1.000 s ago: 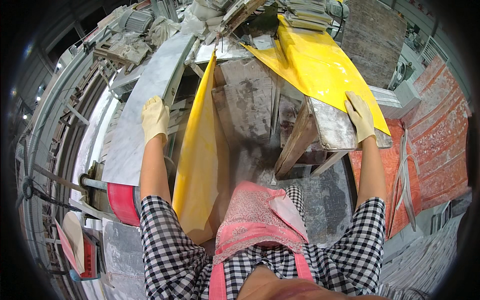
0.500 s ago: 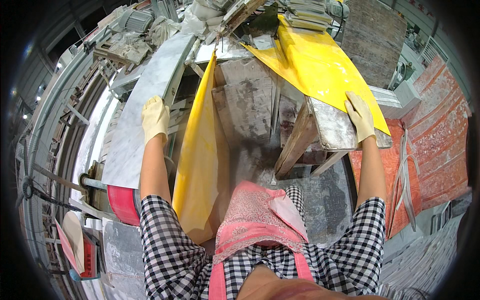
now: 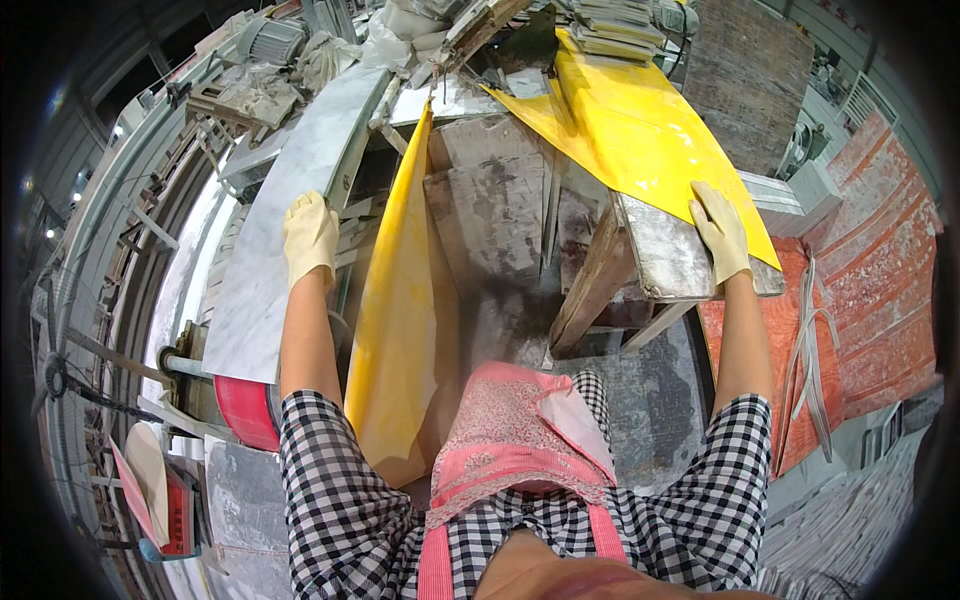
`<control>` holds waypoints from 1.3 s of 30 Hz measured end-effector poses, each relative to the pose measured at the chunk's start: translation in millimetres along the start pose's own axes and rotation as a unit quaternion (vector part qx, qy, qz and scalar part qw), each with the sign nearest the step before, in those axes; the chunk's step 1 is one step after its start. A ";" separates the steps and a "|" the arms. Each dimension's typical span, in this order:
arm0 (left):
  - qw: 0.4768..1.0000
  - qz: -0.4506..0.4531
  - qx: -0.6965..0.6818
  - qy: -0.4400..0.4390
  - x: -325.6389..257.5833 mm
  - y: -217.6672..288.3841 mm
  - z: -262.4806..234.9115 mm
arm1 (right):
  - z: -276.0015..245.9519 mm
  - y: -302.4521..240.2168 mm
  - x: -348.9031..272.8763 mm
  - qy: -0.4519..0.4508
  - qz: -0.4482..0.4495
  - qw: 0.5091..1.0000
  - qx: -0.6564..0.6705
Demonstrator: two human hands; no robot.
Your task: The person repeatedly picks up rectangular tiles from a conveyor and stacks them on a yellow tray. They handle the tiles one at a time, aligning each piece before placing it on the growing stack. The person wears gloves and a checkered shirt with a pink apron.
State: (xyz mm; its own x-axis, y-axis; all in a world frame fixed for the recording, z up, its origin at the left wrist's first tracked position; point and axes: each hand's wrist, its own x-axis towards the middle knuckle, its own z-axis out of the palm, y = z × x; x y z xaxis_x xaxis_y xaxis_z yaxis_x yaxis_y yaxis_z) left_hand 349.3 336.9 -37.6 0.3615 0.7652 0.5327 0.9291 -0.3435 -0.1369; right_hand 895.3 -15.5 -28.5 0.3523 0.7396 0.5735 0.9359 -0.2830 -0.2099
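A long grey-white marble slab (image 3: 262,240) runs along my left side, its near end above a red roller (image 3: 247,410). My left hand (image 3: 311,238), in a cream rubber glove, is at the slab's right edge with its fingers bent and close together. The undersides of those fingers are hidden. On the right, my gloved right hand (image 3: 721,232) lies on a yellow sheet (image 3: 655,130), fingers stretched out and slightly apart. That sheet drapes over a worn wooden-legged table (image 3: 665,250). Another yellow sheet (image 3: 392,330) hangs upright between the slab and my body.
A motor (image 3: 274,42) and dusty bags stand at the far left. Stacked thin slabs (image 3: 610,28) lie on the yellow sheet's far end. An orange tarp (image 3: 870,290) with loose straps covers things at right. A wooden leg (image 3: 592,285) slants down before me.
The marble slab's near end has shifted very slightly toward me over the red roller. Both hands stay nearly where they were.
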 end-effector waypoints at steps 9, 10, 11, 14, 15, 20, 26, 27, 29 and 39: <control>1.000 -0.016 0.000 -0.020 0.3 2.4 -3.3 | -4.9 -3.3 -0.3 -0.027 0.001 1.000 0.005; 1.000 -0.019 -0.004 -0.024 0.2 2.6 -3.9 | -5.5 -3.5 -0.4 -0.021 -0.019 1.000 0.001; 1.000 -0.016 -0.003 -0.016 0.1 2.7 -4.5 | -5.0 -4.1 -0.2 -0.009 -0.003 1.000 0.012; 1.000 -0.006 -0.001 -0.010 -0.3 3.0 -5.5 | -4.0 -5.0 0.0 -0.012 0.027 0.999 0.031; 1.000 -0.013 -0.007 -0.013 -0.7 3.0 -5.5 | -3.7 -5.3 0.0 -0.006 0.027 0.999 0.039; 1.000 -0.010 -0.010 -0.020 -0.8 1.8 -4.0 | -4.4 -6.5 -0.5 0.003 0.002 1.000 0.016; 1.000 -0.011 -0.007 -0.026 1.8 -0.9 1.4 | -2.6 -2.5 0.9 -0.016 0.016 1.000 0.002; 0.999 -0.014 -0.007 -0.030 2.2 -1.2 2.2 | -1.7 -1.7 0.7 -0.018 0.015 1.000 -0.009; 0.999 -0.013 -0.008 -0.028 2.3 -1.3 3.3 | -0.2 -0.5 0.2 -0.006 0.004 1.000 0.001; 1.000 0.002 -0.003 -0.001 0.4 -0.5 0.5 | -2.9 -4.1 0.7 -0.010 0.026 0.999 0.018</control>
State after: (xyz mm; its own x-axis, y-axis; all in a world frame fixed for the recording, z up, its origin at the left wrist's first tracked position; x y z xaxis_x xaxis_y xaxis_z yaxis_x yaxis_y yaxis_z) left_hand 349.0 337.6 -37.7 0.3659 0.7648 0.5302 0.9269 -0.3507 -0.1337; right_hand 891.7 -15.6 -24.9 0.4007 0.7367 0.5447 0.9155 -0.2996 -0.2684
